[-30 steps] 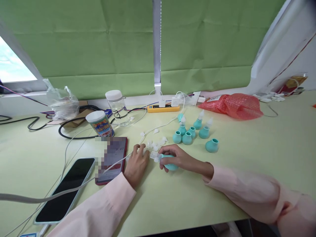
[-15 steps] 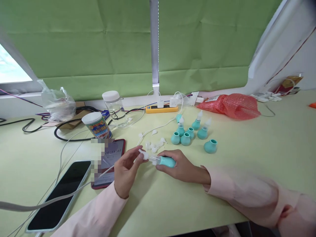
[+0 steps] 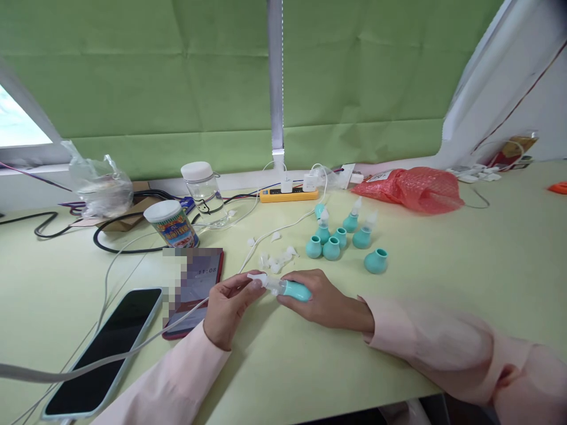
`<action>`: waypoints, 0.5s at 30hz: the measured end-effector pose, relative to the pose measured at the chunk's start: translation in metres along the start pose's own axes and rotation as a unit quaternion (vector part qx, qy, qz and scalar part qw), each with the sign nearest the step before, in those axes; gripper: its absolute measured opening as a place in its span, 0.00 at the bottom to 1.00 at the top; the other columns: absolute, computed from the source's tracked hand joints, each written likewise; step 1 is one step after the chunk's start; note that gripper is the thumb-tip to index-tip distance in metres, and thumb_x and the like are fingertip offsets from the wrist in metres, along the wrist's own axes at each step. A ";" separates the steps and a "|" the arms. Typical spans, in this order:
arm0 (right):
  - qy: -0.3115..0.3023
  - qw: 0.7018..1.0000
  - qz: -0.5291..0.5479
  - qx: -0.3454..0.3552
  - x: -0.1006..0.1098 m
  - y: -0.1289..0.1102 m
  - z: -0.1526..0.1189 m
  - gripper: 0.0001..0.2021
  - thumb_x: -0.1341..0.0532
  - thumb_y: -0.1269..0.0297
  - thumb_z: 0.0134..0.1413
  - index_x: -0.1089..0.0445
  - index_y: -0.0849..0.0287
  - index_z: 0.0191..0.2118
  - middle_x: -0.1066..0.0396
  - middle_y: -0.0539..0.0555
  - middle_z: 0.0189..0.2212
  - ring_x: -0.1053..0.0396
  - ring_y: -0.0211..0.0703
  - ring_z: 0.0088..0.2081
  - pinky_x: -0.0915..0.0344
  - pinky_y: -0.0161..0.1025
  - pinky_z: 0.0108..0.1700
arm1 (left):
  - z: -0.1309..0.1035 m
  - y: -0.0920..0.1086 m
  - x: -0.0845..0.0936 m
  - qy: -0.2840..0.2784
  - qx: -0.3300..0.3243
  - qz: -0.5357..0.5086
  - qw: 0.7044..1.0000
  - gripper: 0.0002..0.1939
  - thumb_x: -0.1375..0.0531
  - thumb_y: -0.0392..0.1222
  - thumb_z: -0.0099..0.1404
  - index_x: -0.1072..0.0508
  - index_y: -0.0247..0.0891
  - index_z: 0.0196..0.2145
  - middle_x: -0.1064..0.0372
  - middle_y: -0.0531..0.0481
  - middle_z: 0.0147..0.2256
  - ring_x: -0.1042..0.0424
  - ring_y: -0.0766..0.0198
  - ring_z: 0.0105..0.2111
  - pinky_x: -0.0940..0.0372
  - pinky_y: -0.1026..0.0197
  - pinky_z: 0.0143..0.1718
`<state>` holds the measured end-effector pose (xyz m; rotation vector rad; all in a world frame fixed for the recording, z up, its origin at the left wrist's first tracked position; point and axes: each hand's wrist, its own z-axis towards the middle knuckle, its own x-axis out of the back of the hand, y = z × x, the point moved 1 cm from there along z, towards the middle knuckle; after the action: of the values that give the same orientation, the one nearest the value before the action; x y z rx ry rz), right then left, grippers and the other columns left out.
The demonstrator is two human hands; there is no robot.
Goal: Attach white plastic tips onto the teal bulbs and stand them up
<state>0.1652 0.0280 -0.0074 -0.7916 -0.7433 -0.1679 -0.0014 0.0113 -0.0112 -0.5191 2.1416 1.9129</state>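
My right hand is wrapped round a teal bulb that lies on its side, a clear part at its left end. Between the thumb and fingers of my left hand is a white nozzle tip, which meets the clear part. Small white pieces lie just behind my hands. To the right stand several teal bulbs, some open-topped like the one set apart, others with clear tips, like the one at the back.
Left of my hands are a red-edged phone, a black-screened phone and a white cable. Behind stand a printed tub, a clear jar, a yellow power strip and a red plastic bag.
My left hand has brought the white tip against the clear part of the held bulb, closing the small gap. The view has shifted slightly.
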 end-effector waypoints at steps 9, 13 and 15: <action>-0.015 0.999 0.018 -0.023 0.000 -0.003 -0.002 0.05 0.43 0.65 0.47 0.35 0.62 0.30 0.33 0.51 0.24 0.38 0.36 0.26 0.41 0.33 0.30 | 0.001 0.001 0.001 -0.007 -0.002 0.011 1.000 0.08 0.33 0.36 0.41 0.25 0.32 0.22 0.27 0.49 0.25 0.30 0.66 0.27 0.33 0.66 0.31; -0.043 0.987 0.114 -0.109 0.003 -0.002 0.002 0.07 0.43 0.62 0.46 0.34 0.61 0.28 0.36 0.49 0.22 0.39 0.34 0.24 0.41 0.31 0.27 | -0.001 0.003 0.001 -0.008 0.005 0.022 1.000 0.08 0.33 0.37 0.40 0.25 0.33 0.23 0.27 0.50 0.26 0.30 0.67 0.27 0.33 0.68 0.32; -0.101 0.957 0.204 -0.181 0.006 0.000 0.005 0.09 0.42 0.60 0.44 0.35 0.62 0.27 0.38 0.48 0.19 0.40 0.32 0.20 0.42 0.30 0.21 | 0.000 0.003 0.001 -0.007 0.010 0.029 0.999 0.09 0.33 0.37 0.40 0.25 0.33 0.23 0.27 0.50 0.26 0.30 0.67 0.27 0.33 0.68 0.31</action>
<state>0.1666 0.0318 -0.0013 -1.3099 -0.7340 0.1585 -0.0038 0.0110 -0.0093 -0.4435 2.1889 1.9171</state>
